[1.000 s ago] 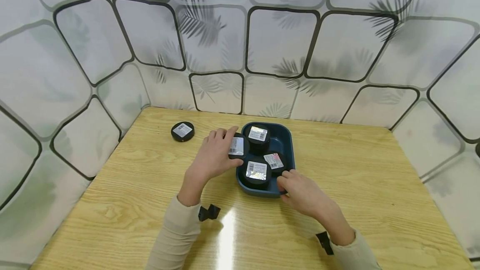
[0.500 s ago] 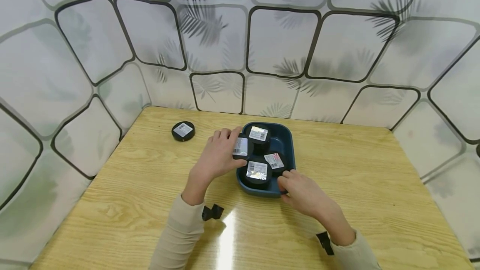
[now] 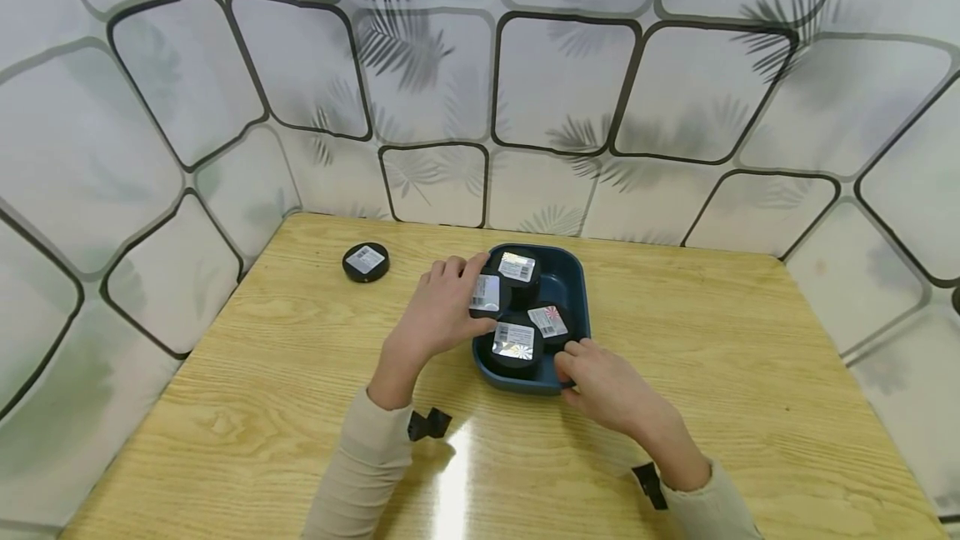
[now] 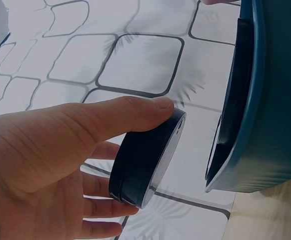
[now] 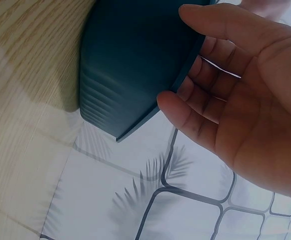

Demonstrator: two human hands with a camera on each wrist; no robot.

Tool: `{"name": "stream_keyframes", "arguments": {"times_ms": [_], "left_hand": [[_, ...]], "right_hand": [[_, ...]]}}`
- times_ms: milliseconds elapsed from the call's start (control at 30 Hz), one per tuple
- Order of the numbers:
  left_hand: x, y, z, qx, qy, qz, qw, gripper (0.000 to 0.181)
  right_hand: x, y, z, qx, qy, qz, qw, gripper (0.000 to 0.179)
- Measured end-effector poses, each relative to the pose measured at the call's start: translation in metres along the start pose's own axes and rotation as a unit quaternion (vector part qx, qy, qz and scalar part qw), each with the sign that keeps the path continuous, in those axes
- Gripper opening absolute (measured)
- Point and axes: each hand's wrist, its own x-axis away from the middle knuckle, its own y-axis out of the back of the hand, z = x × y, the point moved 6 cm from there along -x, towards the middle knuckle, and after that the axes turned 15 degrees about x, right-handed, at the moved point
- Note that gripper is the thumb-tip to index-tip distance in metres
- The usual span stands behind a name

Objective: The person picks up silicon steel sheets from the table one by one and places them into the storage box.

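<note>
My left hand (image 3: 437,307) grips a flat round black jar (image 3: 486,294) with a white label, thumb on one side and fingers on the other. It is over the left side of a dark blue rectangular bin (image 3: 561,277). In the left wrist view the jar (image 4: 143,162) is tilted and apart from the bin wall (image 4: 280,110). Several similar labelled jars lie inside, including one at the back (image 3: 517,267), one at the front (image 3: 513,342) and a tilted one (image 3: 549,322). My right hand (image 3: 611,388) pinches the bin's front right rim, its thumb outside and fingers over the edge (image 5: 255,100).
Another flat black jar (image 3: 366,262) lies on the wooden table (image 3: 712,340) at the back left. A patterned wall covering (image 3: 562,82) encloses the table's back and sides. Black straps (image 3: 429,424) show at both wrists.
My left hand has moved slightly right with the jar, bringing it further over the bin. The right hand, the bin and the other jars have stayed in place.
</note>
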Motion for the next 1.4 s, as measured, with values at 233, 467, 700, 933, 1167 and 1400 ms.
{"name": "stream_keyframes", "arguments": {"times_ms": [233,467,700,933,1167,1400], "left_hand": [[-0.003,-0.005,-0.001,-0.001,-0.009,0.004,1.0000,0.096],[-0.006,-0.011,-0.002,-0.002,-0.011,0.011,0.9999,0.097],[-0.007,-0.015,-0.006,-0.005,-0.022,0.008,0.9997,0.097],[-0.007,-0.021,-0.014,-0.021,-0.039,0.008,0.9990,0.095],[-0.010,-0.031,-0.023,-0.026,-0.061,0.013,0.9977,0.093],[-0.013,-0.042,-0.026,-0.045,-0.068,0.020,0.9965,0.095]], "right_hand": [[0.000,0.000,0.000,-0.001,0.001,0.002,1.0000,0.025],[0.000,-0.001,-0.001,0.000,0.006,-0.005,1.0000,0.026],[0.001,0.000,0.000,-0.001,0.011,-0.009,0.9999,0.026],[0.001,-0.001,-0.001,-0.001,0.016,-0.014,0.9998,0.027],[0.001,-0.001,-0.001,-0.004,0.020,-0.021,0.9996,0.027],[0.001,0.000,-0.002,-0.004,0.025,-0.033,0.9991,0.028]]}}
